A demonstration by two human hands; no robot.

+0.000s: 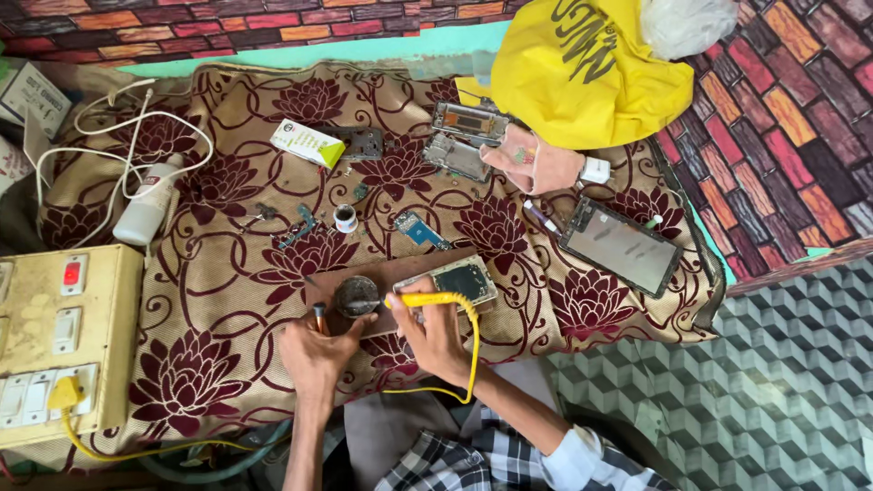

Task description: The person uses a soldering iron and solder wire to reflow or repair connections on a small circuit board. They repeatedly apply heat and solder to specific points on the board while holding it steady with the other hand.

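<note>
Head view: right hand (pixel 436 341) grips the yellow soldering iron (pixel 427 299), tip in the round tin (pixel 356 295); left hand (pixel 314 350) closes on it. Better to hold the tin steady.

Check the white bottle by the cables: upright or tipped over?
Tipped over. The white bottle lies on its side on the patterned cloth, among the white cables.

— Looks like a makeshift phone-repair workshop on a floor.
— Shown by opened phone frames (pixel 459 136), a dark detached screen panel (pixel 621 247), a yellow-handled soldering iron (pixel 427 299) and a cream switchboard box (pixel 56 341), all around a maroon flowered mat (pixel 209 355).
</note>
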